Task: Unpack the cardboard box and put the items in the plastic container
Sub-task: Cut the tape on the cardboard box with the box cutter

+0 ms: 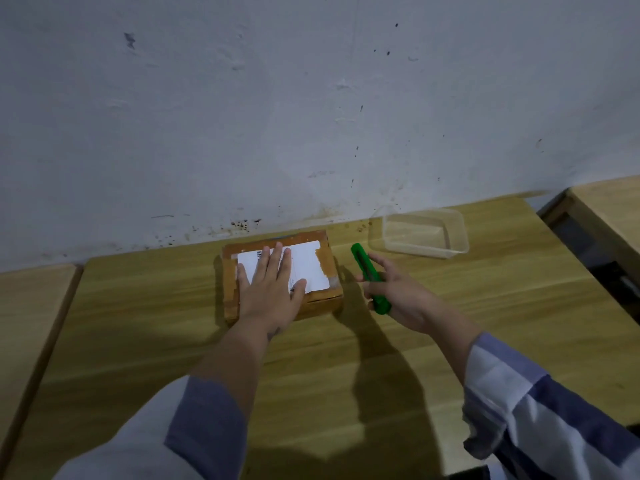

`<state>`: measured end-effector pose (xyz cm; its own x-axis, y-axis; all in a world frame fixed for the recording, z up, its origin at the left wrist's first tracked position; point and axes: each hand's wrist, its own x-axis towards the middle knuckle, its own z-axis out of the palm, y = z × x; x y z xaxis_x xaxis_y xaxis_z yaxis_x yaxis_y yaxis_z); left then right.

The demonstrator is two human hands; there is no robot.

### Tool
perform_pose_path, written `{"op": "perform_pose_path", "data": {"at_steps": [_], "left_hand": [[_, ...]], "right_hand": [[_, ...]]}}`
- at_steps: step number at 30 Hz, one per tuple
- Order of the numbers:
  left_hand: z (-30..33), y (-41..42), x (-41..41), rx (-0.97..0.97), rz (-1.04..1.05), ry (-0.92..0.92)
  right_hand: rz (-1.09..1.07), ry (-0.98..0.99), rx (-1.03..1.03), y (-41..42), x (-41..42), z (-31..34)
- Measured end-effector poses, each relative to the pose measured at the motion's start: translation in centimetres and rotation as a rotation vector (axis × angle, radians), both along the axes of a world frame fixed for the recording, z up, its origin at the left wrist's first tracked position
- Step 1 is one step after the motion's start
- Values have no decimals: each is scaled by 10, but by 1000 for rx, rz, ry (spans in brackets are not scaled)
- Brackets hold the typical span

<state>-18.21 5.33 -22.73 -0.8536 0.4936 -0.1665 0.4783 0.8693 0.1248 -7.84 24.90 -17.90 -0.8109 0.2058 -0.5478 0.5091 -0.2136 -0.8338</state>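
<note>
A small taped cardboard box with a white shipping label on top lies closed on the wooden table, near the wall. My left hand rests flat on its lid, fingers spread. Just right of the box, my right hand grips a green utility knife, its tip pointing away toward the wall. A clear plastic container stands empty further back and to the right.
The wooden table butts against a stained white wall. A second table adjoins on the left with a narrow seam, and another table sits across a gap on the right.
</note>
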Motion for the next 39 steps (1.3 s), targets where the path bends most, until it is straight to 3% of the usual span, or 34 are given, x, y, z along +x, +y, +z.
{"op": "perform_pose_path", "data": {"at_steps": [5,13,24,31,36,39], "left_hand": [[-1,-4,4,6,6,-7],[0,-3,4,-3,8,3],[0,-2,3,-15,8,13],[-4,-2,1,-9,13,14],[-4,-1,2,-30,19,20],[-4,-1,3,-27,22,18]], "right_hand": [[90,45,-19,-4,2,5],[-49,104,423,-26,-12,-2],[-67,88,612,-35,-19,-4],[139,24,910,-45,-26,14],[371,-64,949,-51,-28,28],[382,-109,1033,-52,-28,26]]}}
